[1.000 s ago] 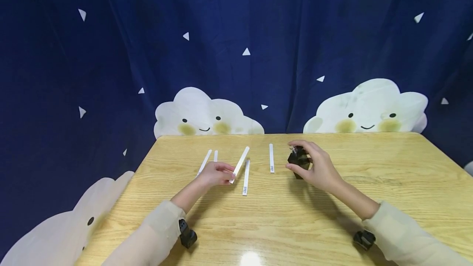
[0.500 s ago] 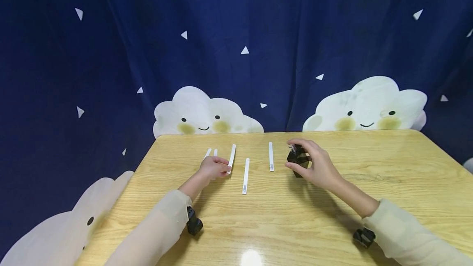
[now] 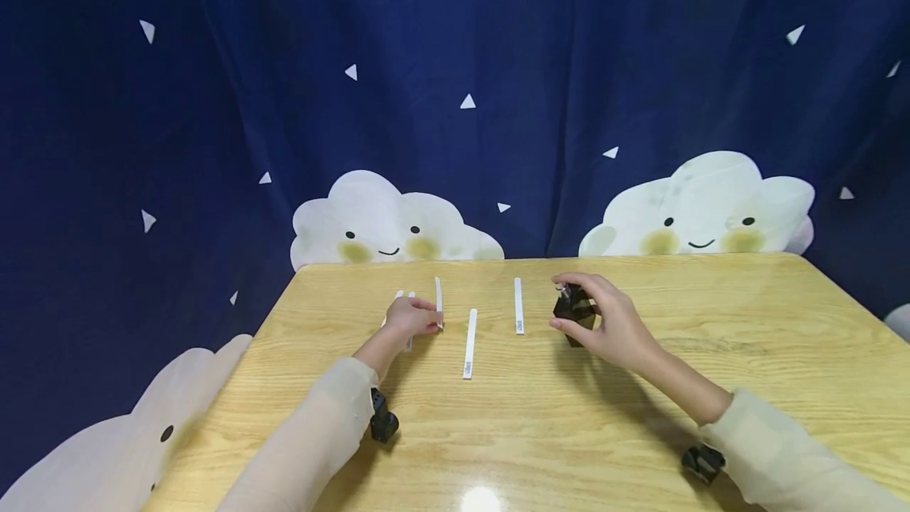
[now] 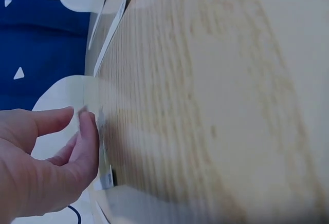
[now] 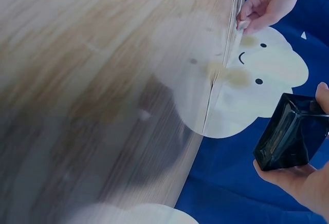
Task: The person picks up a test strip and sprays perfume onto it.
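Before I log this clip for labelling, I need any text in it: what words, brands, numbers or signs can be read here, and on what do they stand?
No text can be read.
White strips: a small dark mark near the end of each, too small to read.
Strip pinched by the left hand: a dark mark on it too, blurred.
Black bottle in the right hand: no label legible.
Blue curtain: only cloud faces and triangles, no lettering.

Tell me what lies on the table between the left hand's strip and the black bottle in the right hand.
Two white strips lie flat on the table between them: one just right of the left hand and its strip, another nearer the black bottle that the right hand holds.
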The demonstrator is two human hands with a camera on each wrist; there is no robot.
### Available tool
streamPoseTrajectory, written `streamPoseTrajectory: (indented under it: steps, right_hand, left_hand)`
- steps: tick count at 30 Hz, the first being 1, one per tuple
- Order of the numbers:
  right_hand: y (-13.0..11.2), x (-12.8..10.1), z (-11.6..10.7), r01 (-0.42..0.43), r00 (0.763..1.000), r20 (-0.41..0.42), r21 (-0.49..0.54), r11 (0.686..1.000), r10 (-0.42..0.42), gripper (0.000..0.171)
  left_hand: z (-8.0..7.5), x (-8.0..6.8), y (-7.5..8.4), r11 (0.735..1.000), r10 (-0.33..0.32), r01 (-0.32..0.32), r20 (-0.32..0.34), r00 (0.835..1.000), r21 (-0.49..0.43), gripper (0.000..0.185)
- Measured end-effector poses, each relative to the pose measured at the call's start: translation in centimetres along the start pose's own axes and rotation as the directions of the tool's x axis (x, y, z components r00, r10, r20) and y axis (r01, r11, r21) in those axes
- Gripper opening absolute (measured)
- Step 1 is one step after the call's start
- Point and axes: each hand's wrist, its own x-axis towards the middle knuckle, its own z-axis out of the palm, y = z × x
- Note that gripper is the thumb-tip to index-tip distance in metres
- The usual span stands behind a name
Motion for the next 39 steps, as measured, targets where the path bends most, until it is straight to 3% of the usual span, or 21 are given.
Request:
streamPoseTrajectory:
  steps: [9,13,27,34,39]
  right_hand:
    - [0.3,-0.4,-0.8,0.008,1.000,-0.001,-0.015,1.000,-0.008,0.059]
    - [0.6,-0.4,-0.9,0.026,1.000,-0.002,-0.023,0.999,-0.026,0.059]
    - [0.6,-0.8,-0.9,-0.006,1.000,0.003,-0.020,1.000,0.006,0.059]
    - [0.5,-0.9,-0.8,-0.005,1.000,0.014,-0.024,1.000,0.005,0.058]
    - [0.5,-0.9,-0.8,0.001,1.000,0.030,-0.017,1.000,-0.001,0.059]
  left_hand:
    - [-1.5,-1.0,-0.9,0.998,0.057,-0.057,0.004,0.998,0.026,0.025]
    - [-1.8,-1.6,-1.2,0.997,0.070,-0.071,0.044,0.997,0.011,0.025]
    - [-0.3,-4.6,-1.5,0.988,0.135,-0.146,0.194,0.972,0.048,0.026]
    - [0.8,-5.9,-1.3,0.940,0.206,-0.258,0.229,0.951,0.225,0.024]
    - [1.9,-6.6,-1.1,0.900,0.265,-0.331,0.248,0.932,0.282,0.026]
